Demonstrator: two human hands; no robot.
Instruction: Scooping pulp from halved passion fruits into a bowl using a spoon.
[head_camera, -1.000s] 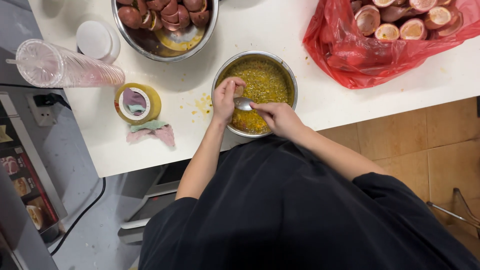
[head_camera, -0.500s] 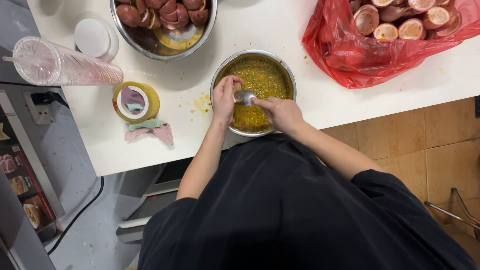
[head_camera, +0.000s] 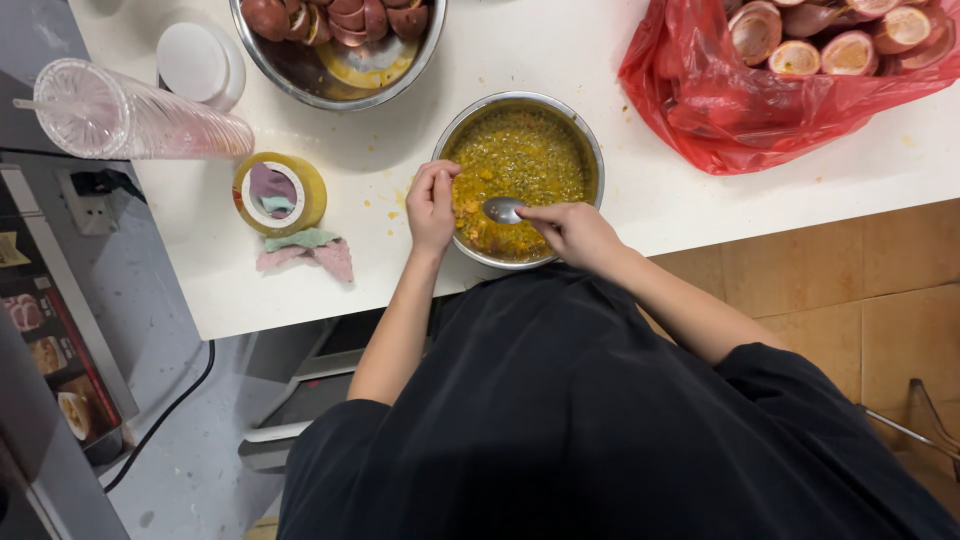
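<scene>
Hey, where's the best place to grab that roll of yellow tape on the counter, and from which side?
The roll of yellow tape lies flat with its hole facing up, apart from the cloth scraps below it. Probably come from above, one set of fingers inside the hole and the thumb on the outer wall.

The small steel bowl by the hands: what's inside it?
The small steel bowl holds yellow seedy pulp, nearly filling it. The right hand holds a metal spoon over the pulp; the left hand covers the near-left rim. The bowl's bottom is hidden.
</scene>
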